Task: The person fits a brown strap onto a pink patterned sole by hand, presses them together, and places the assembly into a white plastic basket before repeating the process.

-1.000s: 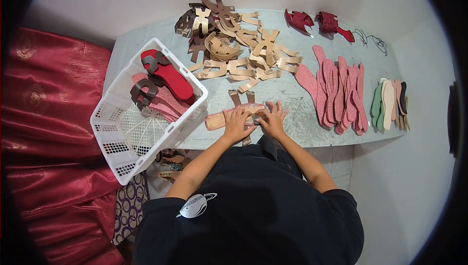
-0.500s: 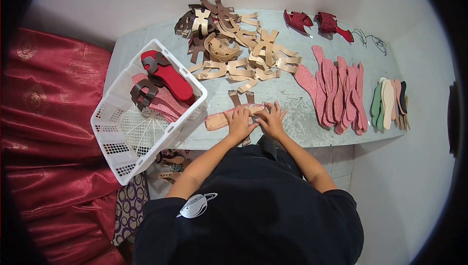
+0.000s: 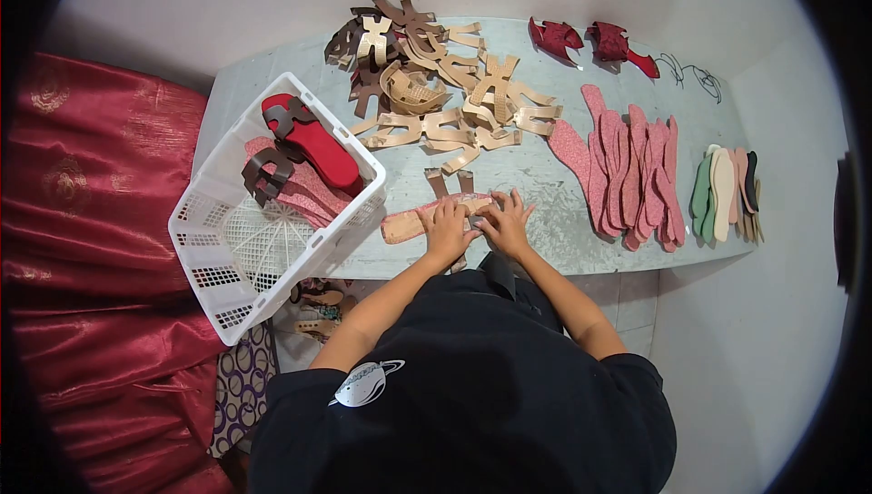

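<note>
A sandal sole (image 3: 402, 227), tan on its upturned face with a pink edge, lies crosswise at the table's front edge. Dark brown ends of a sandal strap (image 3: 437, 184) stick out beyond its far side, and another end shows below it. My left hand (image 3: 447, 232) grips the middle of the sole, fingers bent over it. Close beside it, my right hand (image 3: 506, 223) has its fingers pinched at a grey-brown strap piece on the sole. My fingers partly hide where strap and sole meet.
Left stands a white plastic basket (image 3: 304, 253) holding a red sandal (image 3: 322, 153) and pink soles. Brown and beige straps (image 3: 422, 122) are heaped behind my hands. To the right lie pink soles (image 3: 627, 176), coloured soles (image 3: 722, 190), red uppers (image 3: 610, 43) and black cord (image 3: 695, 76).
Almost nothing differs. Both hands stay at the same spot on the sole, with only a slight shift of the fingers.
</note>
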A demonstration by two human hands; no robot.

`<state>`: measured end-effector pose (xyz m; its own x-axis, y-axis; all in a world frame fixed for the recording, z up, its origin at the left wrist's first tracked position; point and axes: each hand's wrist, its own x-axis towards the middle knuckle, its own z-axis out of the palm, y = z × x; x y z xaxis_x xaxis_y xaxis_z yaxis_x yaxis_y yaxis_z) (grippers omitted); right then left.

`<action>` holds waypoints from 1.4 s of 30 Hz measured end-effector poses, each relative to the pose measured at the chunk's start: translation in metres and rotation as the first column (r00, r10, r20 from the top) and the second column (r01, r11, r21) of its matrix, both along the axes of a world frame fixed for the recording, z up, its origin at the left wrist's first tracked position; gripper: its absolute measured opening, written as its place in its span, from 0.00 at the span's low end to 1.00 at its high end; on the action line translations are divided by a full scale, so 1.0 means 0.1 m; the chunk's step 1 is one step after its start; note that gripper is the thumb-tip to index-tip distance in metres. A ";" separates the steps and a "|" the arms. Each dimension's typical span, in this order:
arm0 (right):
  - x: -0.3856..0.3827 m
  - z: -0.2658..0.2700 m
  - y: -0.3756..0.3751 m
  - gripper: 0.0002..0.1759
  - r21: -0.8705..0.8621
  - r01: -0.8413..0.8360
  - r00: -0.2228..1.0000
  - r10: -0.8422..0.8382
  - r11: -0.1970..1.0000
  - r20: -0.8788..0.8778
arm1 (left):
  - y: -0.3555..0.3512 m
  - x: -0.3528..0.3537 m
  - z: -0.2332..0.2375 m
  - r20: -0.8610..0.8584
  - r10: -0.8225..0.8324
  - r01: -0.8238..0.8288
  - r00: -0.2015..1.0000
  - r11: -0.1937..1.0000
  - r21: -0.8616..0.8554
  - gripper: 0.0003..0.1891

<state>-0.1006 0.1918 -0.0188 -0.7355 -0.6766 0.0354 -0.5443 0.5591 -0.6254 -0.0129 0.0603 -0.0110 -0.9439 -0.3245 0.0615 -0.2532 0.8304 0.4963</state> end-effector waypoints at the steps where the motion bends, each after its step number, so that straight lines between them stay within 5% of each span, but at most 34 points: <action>1: 0.00 -0.01 0.00 0.11 0.000 0.001 1.000 -0.001 1.000 0.000 | 0.01 0.00 0.00 0.015 0.002 -0.002 1.000 1.000 0.002 0.24; 23: -0.02 0.00 0.01 0.09 -0.006 -0.050 0.999 0.050 0.999 -0.018 | 0.03 -0.03 0.12 0.153 0.002 -0.006 0.988 1.000 0.028 0.22; 31: -0.05 -0.03 0.01 0.10 -0.002 -0.063 0.998 0.063 0.998 -0.007 | 0.04 -0.01 0.06 0.028 0.012 -0.011 1.000 1.000 -0.011 0.19; 35: -0.06 -0.02 -0.01 0.10 0.021 -0.049 0.999 0.048 0.999 0.012 | 0.03 -0.01 0.08 0.131 0.005 -0.013 0.991 0.998 0.058 0.18; 42: -0.06 0.07 -0.11 0.08 0.024 -0.025 0.999 0.024 0.999 0.023 | -0.03 0.00 0.07 -0.054 0.041 -0.036 0.998 0.996 0.083 0.21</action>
